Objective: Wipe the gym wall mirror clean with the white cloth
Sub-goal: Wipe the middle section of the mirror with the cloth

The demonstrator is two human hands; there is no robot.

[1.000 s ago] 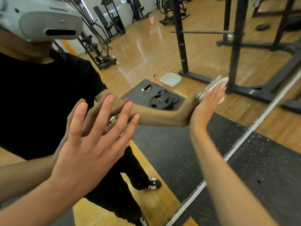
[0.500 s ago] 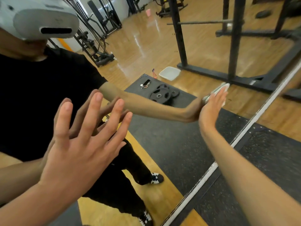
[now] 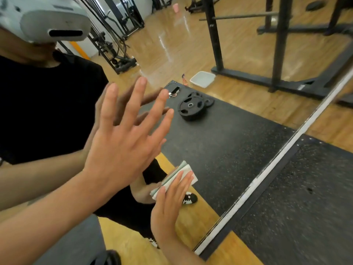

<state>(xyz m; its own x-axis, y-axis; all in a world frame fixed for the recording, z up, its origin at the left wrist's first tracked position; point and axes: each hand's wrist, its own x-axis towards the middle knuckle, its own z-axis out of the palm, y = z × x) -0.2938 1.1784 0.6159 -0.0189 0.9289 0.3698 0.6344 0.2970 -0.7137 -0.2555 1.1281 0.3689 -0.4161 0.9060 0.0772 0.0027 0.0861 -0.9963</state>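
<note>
Just swept the white cloth [image 3: 183, 170] down the mirror [image 3: 238, 150], my right hand [image 3: 170, 203] pressing it flat. Left hand [image 3: 122, 150] is splayed, empty. Lower glass next, I reckon.

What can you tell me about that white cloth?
The white cloth is a small, soft-looking pad folded into several layers, white with a pale greenish tinge at its edges. It lies flat against the mirror, tilted diagonally, pressed there by the straight fingers of the right hand. Its reflection meets it in the glass.
</note>
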